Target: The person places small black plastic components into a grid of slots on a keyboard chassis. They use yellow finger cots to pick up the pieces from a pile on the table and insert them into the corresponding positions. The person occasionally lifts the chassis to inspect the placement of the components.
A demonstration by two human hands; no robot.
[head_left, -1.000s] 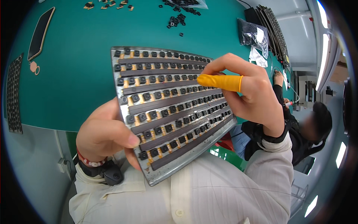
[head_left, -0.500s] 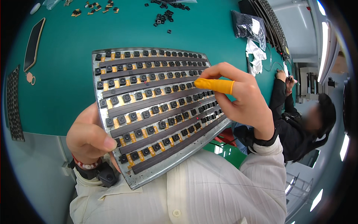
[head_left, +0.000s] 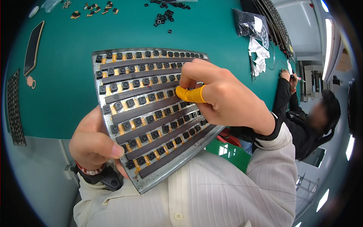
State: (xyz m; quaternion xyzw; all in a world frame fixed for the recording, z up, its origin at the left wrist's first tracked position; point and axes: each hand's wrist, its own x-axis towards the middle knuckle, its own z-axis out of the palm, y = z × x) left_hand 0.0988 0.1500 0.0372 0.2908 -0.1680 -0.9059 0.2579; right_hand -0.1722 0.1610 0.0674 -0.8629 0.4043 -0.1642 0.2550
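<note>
My left hand grips the lower left edge of a tilted metal tray, thumb on top and fingers underneath. Rows of small black camera modules with orange flex tails lie across it, separated by dark flat strips. Over the tray's right half is my right hand, its fingers curled in. A yellow finger cot covers one bent finger, whose tip touches the end of a visible stretch of modules in a middle row. Whatever lies between those fingertips is hidden by the hand.
On the green table lie a phone, loose modules, small black parts, a dark plastic bag and white cloth. Another filled tray sits far left. A co-worker works at right.
My right hand has moved left and slightly down across the tray, its yellow-covered finger now more bent. The tray's lower end has shifted slightly right, with my left hand still holding it.
</note>
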